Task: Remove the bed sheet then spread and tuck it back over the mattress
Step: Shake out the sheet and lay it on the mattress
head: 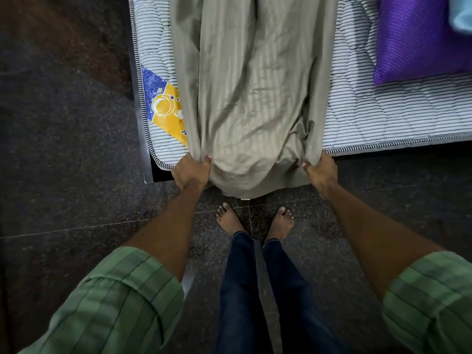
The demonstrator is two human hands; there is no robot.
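A grey-green striped bed sheet [250,93] lies bunched in a long strip down the middle of the striped mattress [383,118]. Its near end hangs over the mattress's front edge. My left hand [191,171] grips a fold of the sheet at that edge on the left. My right hand [320,171] grips another fold on the right. Between my hands the cloth sags down toward the floor. The mattress is bare on both sides of the sheet, with a blue and yellow label [164,106] showing at its left corner.
A purple pillow [416,39] lies on the mattress at the far right, with a pale blue cloth [461,16] beside it. I stand barefoot [255,221] on a dark speckled tile floor [66,175] that runs along the bed's left side and front.
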